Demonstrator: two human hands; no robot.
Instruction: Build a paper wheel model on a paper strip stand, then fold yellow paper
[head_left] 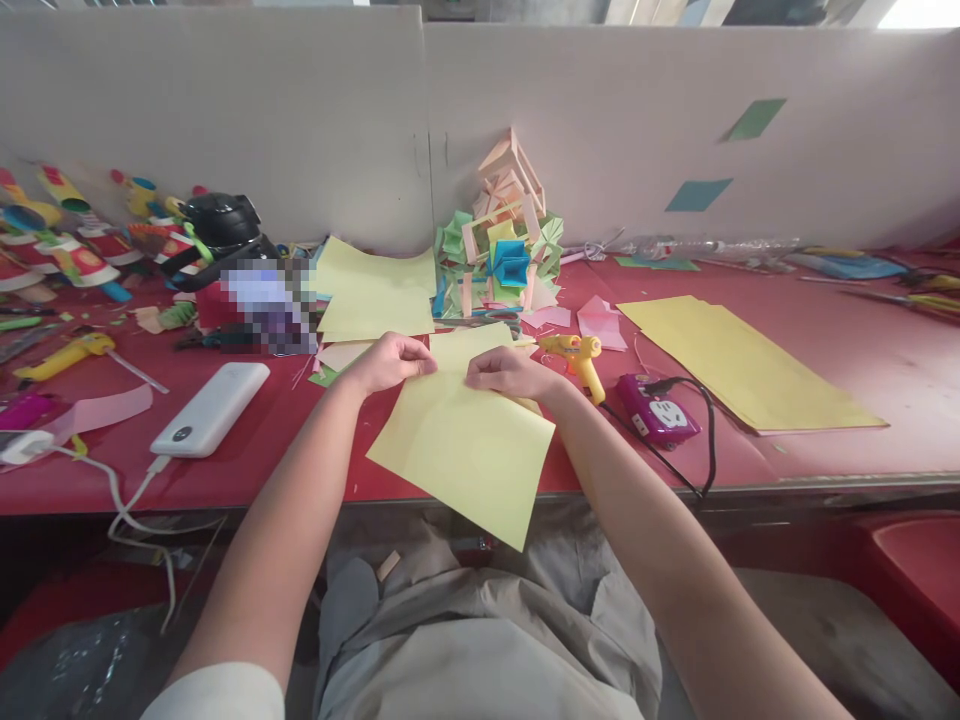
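A sheet of yellow paper (472, 450) hangs partly over the table's front edge, its lower corner above my lap. My left hand (394, 362) pinches it near the upper left, thumb and fingers together. Close by on the right, my right hand (510, 374) grips the same sheet with curled fingers. Behind the hands, more yellow paper (472, 342) shows, and whether it is joined to the held sheet I cannot tell. A yellow glue gun (577, 358) lies just right of my right hand.
A pile of folded paper shapes (510, 265) leans at the partition. Yellow sheets lie in a stack (742, 365) at right and curl upright (379, 290) at left. A purple power socket (660, 410), white power bank (211, 408) and another glue gun (67, 358) sit around.
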